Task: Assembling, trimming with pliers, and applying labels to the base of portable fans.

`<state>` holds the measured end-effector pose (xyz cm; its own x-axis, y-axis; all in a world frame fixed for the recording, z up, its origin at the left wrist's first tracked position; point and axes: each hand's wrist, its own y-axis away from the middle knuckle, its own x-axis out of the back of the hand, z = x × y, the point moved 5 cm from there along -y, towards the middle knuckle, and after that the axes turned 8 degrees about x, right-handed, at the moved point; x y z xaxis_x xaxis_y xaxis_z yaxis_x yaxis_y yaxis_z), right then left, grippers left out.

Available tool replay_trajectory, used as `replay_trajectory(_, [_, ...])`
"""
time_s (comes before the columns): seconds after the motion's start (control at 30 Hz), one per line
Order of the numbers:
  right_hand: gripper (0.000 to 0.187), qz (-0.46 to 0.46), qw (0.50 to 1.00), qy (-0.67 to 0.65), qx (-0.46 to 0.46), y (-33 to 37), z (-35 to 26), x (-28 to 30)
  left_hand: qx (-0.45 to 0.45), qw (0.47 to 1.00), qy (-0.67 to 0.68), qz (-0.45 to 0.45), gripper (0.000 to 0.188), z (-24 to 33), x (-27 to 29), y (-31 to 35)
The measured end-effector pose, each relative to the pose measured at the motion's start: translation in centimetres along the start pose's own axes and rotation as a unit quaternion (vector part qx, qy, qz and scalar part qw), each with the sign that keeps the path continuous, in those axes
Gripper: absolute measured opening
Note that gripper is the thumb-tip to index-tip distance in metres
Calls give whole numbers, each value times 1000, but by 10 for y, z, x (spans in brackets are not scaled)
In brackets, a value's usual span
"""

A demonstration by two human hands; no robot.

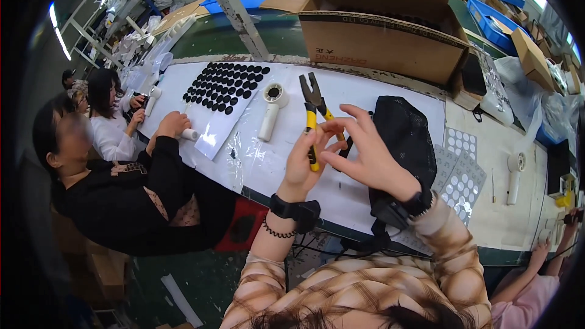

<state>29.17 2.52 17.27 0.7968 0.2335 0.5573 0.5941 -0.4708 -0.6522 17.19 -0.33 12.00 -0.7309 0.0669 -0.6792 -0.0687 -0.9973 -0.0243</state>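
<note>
Combination pliers with yellow and black handles [311, 120] stand tilted above the white table, jaws spread and pointing away from me. One handle lies in my left hand [298, 163], whose fingers are closed round it. My right hand [373, 157] is beside the other handle with its fingers apart and curved. Its thumb and fingertips come close to my left fingers; whether they touch the pliers is hard to make out. Left of the pliers lies a white handheld fan [268, 120] with a round head. A black mesh bag [402, 140] lies right beside my right hand.
Rows of black discs [225, 87] cover a white sheet at the far left. Behind the table stands an open cardboard box [378, 45]. Sheets of white round stickers [460, 186] and another white fan [516, 180] lie to the right. A co-worker in black [128, 198] sits at left.
</note>
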Motion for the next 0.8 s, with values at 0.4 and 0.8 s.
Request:
replay_trajectory(0.4, [48,-165,975,-138,-49,-7,19,-22,24,990,-22,-135,29,-22,12,7])
replay_trajectory(0.8, [24,-139,962,210,102,-15,16,-32,19,977,-193,90,33,-31,30,13])
